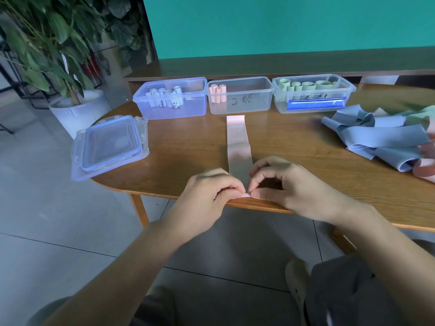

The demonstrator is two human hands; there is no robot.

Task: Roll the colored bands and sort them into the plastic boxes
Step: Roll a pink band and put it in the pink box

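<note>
A pink band (238,143) lies flat on the wooden table (188,147), running from the table's near edge toward the middle box. My left hand (209,196) and my right hand (282,184) both pinch its near end at the table edge. Three clear plastic boxes stand in a row at the back. The left box (171,100) holds several pale blue rolls. The middle box (240,96) holds pink rolls in its left corner. Several green rolls sit in the right box (313,95).
A pile of loose blue, green and pink bands (386,140) lies at the right of the table. Stacked box lids (110,147) overhang the table's left edge. A potted plant (70,90) stands on the floor at the left. My knees are below the table edge.
</note>
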